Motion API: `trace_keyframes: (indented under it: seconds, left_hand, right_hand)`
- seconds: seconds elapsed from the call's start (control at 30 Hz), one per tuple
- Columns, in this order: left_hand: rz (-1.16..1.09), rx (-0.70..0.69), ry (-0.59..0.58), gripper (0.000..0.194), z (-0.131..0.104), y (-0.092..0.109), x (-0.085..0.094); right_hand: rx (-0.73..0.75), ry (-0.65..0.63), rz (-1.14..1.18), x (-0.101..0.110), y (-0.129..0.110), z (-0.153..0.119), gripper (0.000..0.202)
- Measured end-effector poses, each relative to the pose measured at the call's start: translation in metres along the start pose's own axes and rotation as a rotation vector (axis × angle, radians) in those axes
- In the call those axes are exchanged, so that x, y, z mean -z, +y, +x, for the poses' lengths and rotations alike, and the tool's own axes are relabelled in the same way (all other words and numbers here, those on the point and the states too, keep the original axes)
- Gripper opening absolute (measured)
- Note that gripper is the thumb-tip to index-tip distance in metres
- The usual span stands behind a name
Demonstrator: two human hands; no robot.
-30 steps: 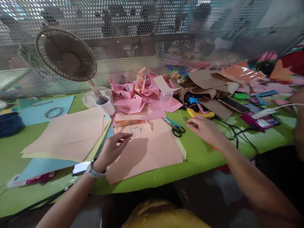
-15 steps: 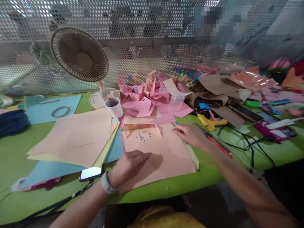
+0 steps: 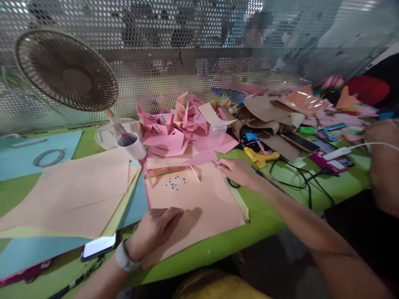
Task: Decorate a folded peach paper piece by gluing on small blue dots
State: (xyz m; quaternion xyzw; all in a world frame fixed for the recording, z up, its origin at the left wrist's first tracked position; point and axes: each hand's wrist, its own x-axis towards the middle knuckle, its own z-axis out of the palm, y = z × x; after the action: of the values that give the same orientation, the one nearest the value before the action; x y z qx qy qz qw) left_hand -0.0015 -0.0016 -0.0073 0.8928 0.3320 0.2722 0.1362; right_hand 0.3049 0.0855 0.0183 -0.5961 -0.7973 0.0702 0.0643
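Note:
My left hand (image 3: 158,230), with a watch on its wrist, rests on a peach sheet of paper (image 3: 199,220). Its fingers lie loosely outstretched, and nothing shows in them. Small blue paper bits (image 3: 175,182) are scattered on the sheet beyond that hand. Behind them stands a folded peach strip (image 3: 170,169) with bent-up ends. My right hand (image 3: 235,170) is pinched shut on a thin grey tool (image 3: 214,163) near the sheet's far right corner; most of the tool is hidden. Below the right hand, a dark ring-shaped handle (image 3: 233,183) lies at the sheet's edge.
Folded pink paper pieces (image 3: 162,124) are heaped at the back. A fan (image 3: 77,79), a white cup (image 3: 132,147) and stacked sheets (image 3: 68,191) stand left. Rightward lie a yellow glue gun (image 3: 261,157), cables and a phone (image 3: 299,142). Another person's arm (image 3: 385,166) is far right.
The view has turned right, so the table things appear further left. Another person's arm has come into view at the right. Both my hands stay near the same parts of the sheet.

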Motion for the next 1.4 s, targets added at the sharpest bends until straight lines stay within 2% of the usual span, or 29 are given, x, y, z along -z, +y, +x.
trace_keyframes:
  seconds: [0.2,0.33,0.4,0.53,0.83,0.97,1.13,1.27,1.4]
  left_hand:
    - [0.009,-0.051,0.01,0.016,-0.003,-0.006,-0.003]
    - [0.01,-0.064,0.004,0.017,-0.002,-0.007,-0.004]
    - [0.004,-0.064,0.005,0.017,-0.001,-0.007,-0.004]
    - [0.003,-0.071,0.002,0.018,0.0,-0.007,-0.004]
    - [-0.009,-0.101,-0.01,0.018,0.004,-0.002,-0.001]
    - [0.014,-0.089,-0.001,0.019,0.004,-0.003,-0.002]
    - [0.03,-0.104,-0.012,0.02,0.002,-0.003,-0.003]
    - [0.04,-0.09,-0.016,0.02,0.002,-0.003,-0.003]
    - [0.04,-0.09,-0.002,0.019,0.002,-0.003,-0.003]
  right_hand:
    - [-0.076,0.105,-0.105,0.022,0.044,0.028,0.023]
    - [-0.018,0.043,-0.119,0.016,0.055,0.06,0.026]
    - [0.033,0.018,-0.122,0.01,0.055,0.075,0.038]
    - [0.079,0.025,-0.154,0.003,0.05,0.1,0.053]
    - [0.122,0.019,-0.289,-0.021,0.014,0.123,0.034]
    - [0.148,0.01,-0.325,-0.026,0.015,0.137,0.031]
    - [0.135,0.064,-0.342,-0.02,0.017,0.142,0.031]
    - [0.255,0.099,-0.31,-0.019,-0.003,0.14,0.03]
    - [0.351,0.122,-0.28,-0.024,-0.026,0.148,0.032]
